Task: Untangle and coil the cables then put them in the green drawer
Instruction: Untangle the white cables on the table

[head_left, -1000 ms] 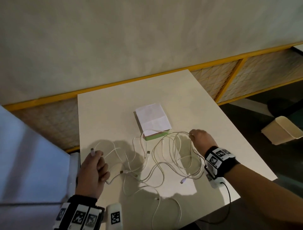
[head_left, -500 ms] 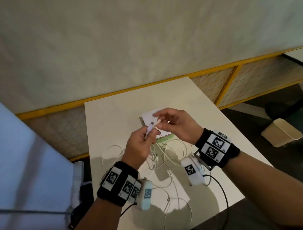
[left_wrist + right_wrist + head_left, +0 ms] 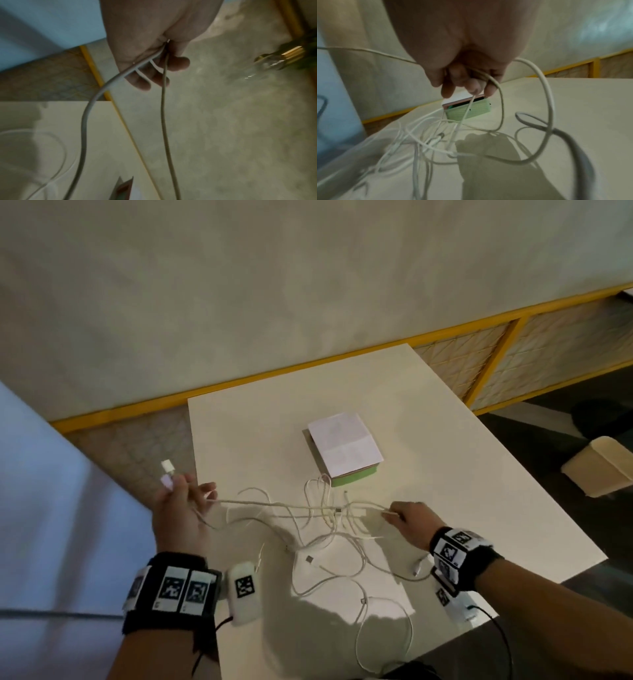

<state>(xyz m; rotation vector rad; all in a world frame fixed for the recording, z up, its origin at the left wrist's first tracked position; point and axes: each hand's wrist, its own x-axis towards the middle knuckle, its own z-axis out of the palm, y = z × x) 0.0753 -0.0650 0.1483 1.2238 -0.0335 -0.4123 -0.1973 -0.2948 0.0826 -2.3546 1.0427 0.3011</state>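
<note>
Cables (image 3: 329, 522): white tangle lying mid-table, just near of the green drawer (image 3: 354, 475), which looks barely open under its white top. Left hand (image 3: 178, 508), raised past the table's left edge, fingers curled round two cable ends (image 3: 166, 472); both strands run right into the knot. Right hand (image 3: 409, 520) pinches a strand at the knot's right side. Judged step: untangling, early; nothing coiled. Next move likely calls for drawing one cable through the crossings while the right hand pins the rest. Table (image 3: 445, 440) has bare room far and right; loose loops trail toward the near edge and may slip off.
</note>
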